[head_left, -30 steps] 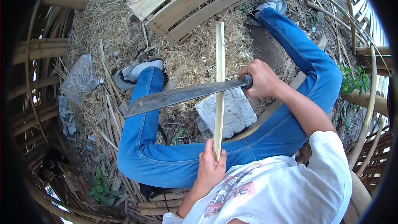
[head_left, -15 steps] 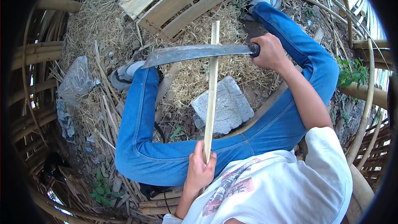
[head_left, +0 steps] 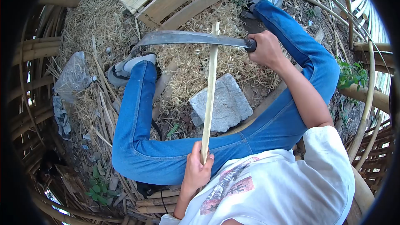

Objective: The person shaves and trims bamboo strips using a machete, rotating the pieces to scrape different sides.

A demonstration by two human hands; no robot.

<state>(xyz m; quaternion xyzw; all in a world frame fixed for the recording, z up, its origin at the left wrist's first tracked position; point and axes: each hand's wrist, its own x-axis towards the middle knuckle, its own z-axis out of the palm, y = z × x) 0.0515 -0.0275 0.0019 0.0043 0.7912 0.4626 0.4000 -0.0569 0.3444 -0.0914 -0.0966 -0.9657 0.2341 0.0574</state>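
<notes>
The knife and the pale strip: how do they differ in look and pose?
The knife is dark and curved; the strip is pale and straight. The knife lies crosswise in the right hand; the strip points away from the body in the left hand. Both are long and narrow.

Even daylight, soft shadows; fisheye bending, black corners, glare at right edge.

The machete (head_left: pixel 187 38) has a long, worn grey blade and a dark handle. The handle sits in the right grip (head_left: pixel 265 50); the blade reaches out leftward from it, curving down at the tip. The pale, narrow wooden strip (head_left: pixel 210 94) runs forward from the left grip (head_left: pixel 198 170), nearly straight, its far end rough, with the blade crossing over it just short of that end.
</notes>
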